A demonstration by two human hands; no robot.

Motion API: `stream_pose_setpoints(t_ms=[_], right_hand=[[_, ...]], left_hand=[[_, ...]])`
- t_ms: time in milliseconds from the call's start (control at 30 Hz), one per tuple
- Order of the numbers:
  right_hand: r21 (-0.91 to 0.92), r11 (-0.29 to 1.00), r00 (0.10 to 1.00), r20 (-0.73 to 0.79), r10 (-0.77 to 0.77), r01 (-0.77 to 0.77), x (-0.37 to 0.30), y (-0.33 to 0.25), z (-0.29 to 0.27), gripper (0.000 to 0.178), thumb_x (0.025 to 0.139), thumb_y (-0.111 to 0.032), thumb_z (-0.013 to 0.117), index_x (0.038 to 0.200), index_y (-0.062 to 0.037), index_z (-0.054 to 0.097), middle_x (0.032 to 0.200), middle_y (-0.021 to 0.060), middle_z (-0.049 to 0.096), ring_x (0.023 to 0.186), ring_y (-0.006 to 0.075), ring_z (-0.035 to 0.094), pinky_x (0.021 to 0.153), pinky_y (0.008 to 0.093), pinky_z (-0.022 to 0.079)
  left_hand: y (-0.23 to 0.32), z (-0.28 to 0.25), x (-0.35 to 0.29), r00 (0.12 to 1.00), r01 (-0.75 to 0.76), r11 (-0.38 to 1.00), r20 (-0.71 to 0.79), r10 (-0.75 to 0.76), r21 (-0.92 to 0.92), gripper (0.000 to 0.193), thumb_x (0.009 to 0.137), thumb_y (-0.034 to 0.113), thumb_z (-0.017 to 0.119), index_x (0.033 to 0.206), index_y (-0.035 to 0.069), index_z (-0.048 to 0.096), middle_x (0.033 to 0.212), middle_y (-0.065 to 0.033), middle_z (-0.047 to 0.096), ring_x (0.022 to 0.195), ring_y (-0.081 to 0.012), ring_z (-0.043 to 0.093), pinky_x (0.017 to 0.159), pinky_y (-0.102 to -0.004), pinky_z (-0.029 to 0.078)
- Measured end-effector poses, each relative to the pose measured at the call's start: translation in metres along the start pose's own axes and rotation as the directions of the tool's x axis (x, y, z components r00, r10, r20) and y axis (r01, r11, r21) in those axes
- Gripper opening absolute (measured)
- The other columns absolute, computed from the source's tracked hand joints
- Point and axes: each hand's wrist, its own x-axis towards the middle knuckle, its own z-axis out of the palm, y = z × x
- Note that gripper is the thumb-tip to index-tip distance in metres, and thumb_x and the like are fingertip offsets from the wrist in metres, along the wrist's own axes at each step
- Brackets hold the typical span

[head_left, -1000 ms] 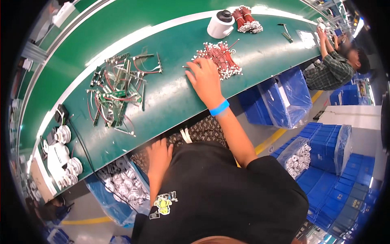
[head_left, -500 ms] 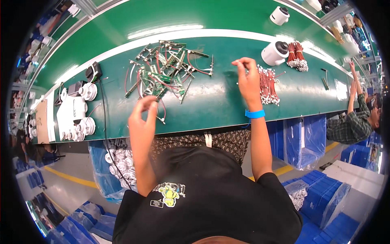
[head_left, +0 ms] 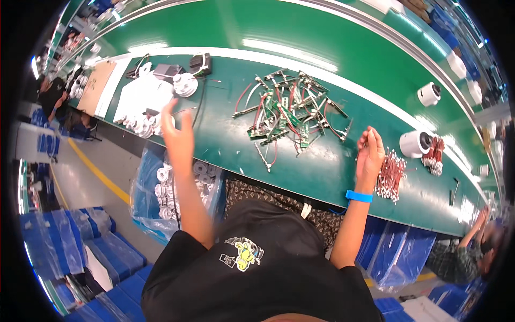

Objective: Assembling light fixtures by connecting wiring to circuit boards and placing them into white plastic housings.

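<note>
My left hand (head_left: 178, 137) reaches out over the near edge of the table, thumb and fingers apart with nothing between them. Just past its fingers lie white round plastic parts (head_left: 142, 126) and another white round part (head_left: 185, 85). My right hand (head_left: 370, 155), a blue band round its wrist, is raised beside a bundle of red wires with white connectors (head_left: 392, 177). Its fingertips are pinched together, and what they hold, if anything, is too small to make out. Between the hands a tangled heap of narrow green circuit boards with wires (head_left: 287, 110) rests on the green table (head_left: 220, 131).
A white camera housing (head_left: 413, 144) stands beside a second red wire bundle (head_left: 433, 155); another housing (head_left: 429, 94) is farther back. A black cable (head_left: 199, 102) runs off the table at left. Below sits a plastic-lined bin (head_left: 142, 188) of white parts. A co-worker (head_left: 461, 260) is at far right.
The view has turned left, so the table sits farther right. My left hand has moved from the circuit boards to the white round parts. My right hand stays near the red wires, fingers pinched.
</note>
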Motion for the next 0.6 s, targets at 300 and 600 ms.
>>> stream_pose_setpoints(t_ms=[300, 600], right_hand=[[0.065, 0.994, 0.996, 0.0, 0.09, -0.09, -0.001, 0.003, -0.005, 0.021, 0.091, -0.012, 0.063, 0.106, 0.0018, 0.061, 0.089, 0.0056, 0.061, 0.074, 0.0111, 0.052, 0.061, 0.0239, 0.04], [-0.167, 0.986, 0.995, -0.1, -0.002, -0.015, -0.005, -0.002, 0.002, 0.024, 0.092, -0.017, 0.063, 0.107, 0.0006, 0.063, 0.082, 0.0017, 0.06, 0.062, 0.0048, 0.048, 0.052, 0.0202, 0.034]], left_hand=[[-0.123, -0.028, 0.021, 0.98, 0.195, 0.912, -0.097, -0.171, 0.36, 0.088, 0.071, 0.026, 0.08, 0.136, -0.006, 0.03, 0.134, -0.0301, 0.04, 0.123, -0.0419, 0.044, 0.104, -0.0432, 0.035], [-0.109, -0.026, 0.014, 0.912, 0.364, 0.846, -0.034, -0.408, -0.389, 0.08, 0.081, 0.02, 0.075, 0.139, 0.003, 0.023, 0.125, -0.0218, 0.052, 0.112, -0.0268, 0.054, 0.092, -0.0375, 0.046]])
